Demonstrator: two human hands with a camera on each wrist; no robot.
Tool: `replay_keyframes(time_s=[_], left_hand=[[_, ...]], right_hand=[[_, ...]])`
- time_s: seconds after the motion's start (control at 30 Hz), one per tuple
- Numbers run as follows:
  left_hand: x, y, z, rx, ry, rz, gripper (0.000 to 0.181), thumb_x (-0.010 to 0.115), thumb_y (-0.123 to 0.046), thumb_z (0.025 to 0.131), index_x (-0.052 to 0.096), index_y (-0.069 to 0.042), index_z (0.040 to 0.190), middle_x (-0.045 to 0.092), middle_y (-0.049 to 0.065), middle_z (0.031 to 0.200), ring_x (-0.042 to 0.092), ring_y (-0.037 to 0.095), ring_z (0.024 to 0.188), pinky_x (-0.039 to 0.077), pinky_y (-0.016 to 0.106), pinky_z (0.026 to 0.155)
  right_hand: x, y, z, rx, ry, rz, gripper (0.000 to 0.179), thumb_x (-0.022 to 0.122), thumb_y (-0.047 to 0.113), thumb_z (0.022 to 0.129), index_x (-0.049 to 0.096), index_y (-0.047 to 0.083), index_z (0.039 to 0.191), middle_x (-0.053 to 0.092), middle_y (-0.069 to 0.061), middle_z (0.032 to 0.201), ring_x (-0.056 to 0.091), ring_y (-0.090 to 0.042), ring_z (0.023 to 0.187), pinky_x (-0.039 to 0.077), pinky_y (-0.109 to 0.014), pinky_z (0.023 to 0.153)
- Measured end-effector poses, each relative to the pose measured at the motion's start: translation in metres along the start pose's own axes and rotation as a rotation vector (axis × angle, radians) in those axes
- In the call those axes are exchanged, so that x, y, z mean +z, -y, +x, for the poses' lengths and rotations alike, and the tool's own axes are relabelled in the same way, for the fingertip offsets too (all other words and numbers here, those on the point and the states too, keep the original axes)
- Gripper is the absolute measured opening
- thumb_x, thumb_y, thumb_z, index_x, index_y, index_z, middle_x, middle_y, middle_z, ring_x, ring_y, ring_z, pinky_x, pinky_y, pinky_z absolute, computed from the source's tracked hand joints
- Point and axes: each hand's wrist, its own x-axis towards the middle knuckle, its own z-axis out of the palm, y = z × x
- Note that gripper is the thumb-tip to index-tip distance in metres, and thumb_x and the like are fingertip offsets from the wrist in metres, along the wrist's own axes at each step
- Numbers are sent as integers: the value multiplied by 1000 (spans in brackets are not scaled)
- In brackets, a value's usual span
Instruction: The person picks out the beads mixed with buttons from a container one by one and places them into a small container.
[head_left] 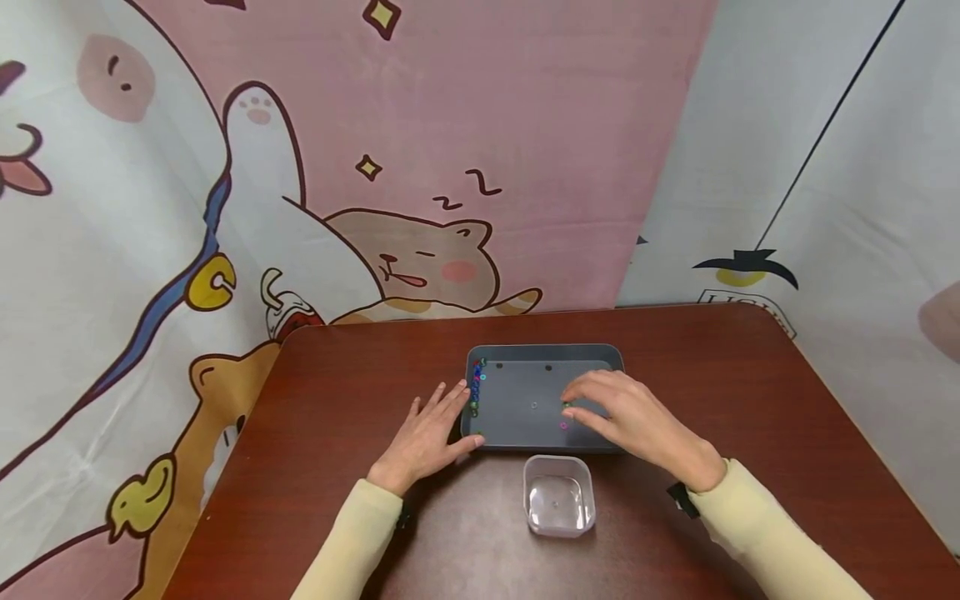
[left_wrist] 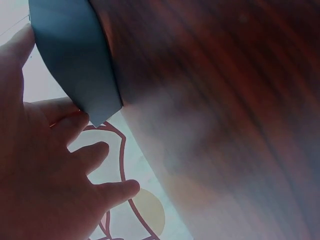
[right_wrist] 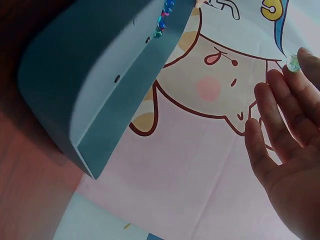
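My right hand point(head_left: 637, 418) pinches a small clear-green bead point(right_wrist: 293, 63) between thumb and index finger, above the right part of a grey tray point(head_left: 543, 348). The other fingers of that hand are extended in the right wrist view. Along the tray's left side runs a line of beads point(head_left: 476, 390), mostly blue with some green and red. A pink ring-shaped bead point(head_left: 564, 426) lies apart on the tray floor, as does a pale one point(head_left: 534, 405). With fingers spread, my left hand point(head_left: 423, 442) touches the tray's left edge, its thumb at the front corner.
Just in front of the tray stands a clear square plastic container point(head_left: 558, 500). Two dark spots show near the tray's back wall. All this is on a brown wooden table point(head_left: 337, 375), with cartoon-printed cloth point(head_left: 562, 167) hanging behind it.
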Motion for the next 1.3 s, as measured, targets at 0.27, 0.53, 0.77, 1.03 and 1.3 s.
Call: replay_keyframes(time_s=[0.27,0.53,0.77,1.03,1.3], left_hand=[[-1,-1,-2,9,-7,-18,89,52,-71,98,33,-15,164,22,-2,172,19,33,157,18,68,120],[0,0,-2,10,-12,-19,89,51,-71,98,33,-15,164,22,-2,172,18,32,158,18,68,120],[1,1,-1,15,-19,-21,88,51,-72,98,34,-15,164,23,-2,172,19,33,157,18,68,120],[1,1,-1,18,-20,-14,88,52,-71,98,35,-14,163,24,-1,171,20,33,157,19,69,119],[-1,0,-2,10,-13,-9,89,51,-72,98,33,-15,164,23,-1,172,19,32,157,17,68,120]], right_hand=[[8,8,-17,-108,-40,38,16,82,23,91,74,23,105,69,14,108,66,-8,98,54,-32,85],[20,16,-29,-199,-59,70,12,74,31,98,75,21,104,71,12,107,67,-11,100,50,-28,89],[29,21,-40,-216,-34,93,15,74,32,97,75,19,105,71,13,108,67,-9,100,49,-27,90],[41,25,-48,-262,-25,87,19,83,24,89,74,22,106,71,11,107,67,-8,99,50,-30,86],[44,27,-50,-250,7,49,23,86,24,86,76,21,106,72,10,110,67,-10,101,52,-32,88]])
